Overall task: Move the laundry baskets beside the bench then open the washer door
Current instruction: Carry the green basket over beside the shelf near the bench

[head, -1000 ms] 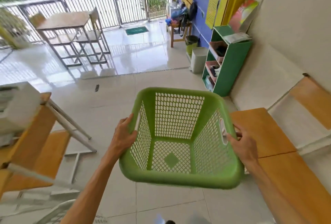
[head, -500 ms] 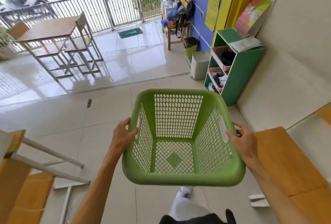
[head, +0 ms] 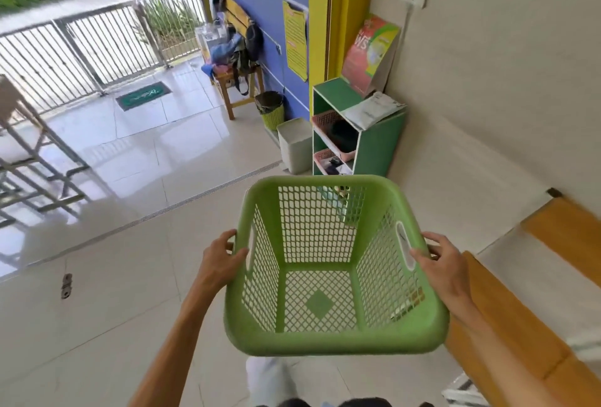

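tiled floor (head: 130, 276) fills the left of the frame, a wooden counter (head: 507, 318) runs along the right edge. an empty green basket (head: 331, 338) hangs lower centre, left hand (head: 221, 260) and right hand (head: 445, 266) each clamped on a side rim.

Glossy tiled floor (head: 146, 153) — green shelf (head: 377, 143) against cream wall (head: 487, 81).

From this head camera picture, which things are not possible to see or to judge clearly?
- Washer: not in the head view at all, so its door state is unknown.
- Other baskets: only one green basket shows, held by the left hand and right hand.
- Bench: cut off by the right and bottom edges.
- Yellow notice on the blue wall: text too small to read.
- Pink trays in the green shelf: contents dark, unclear.
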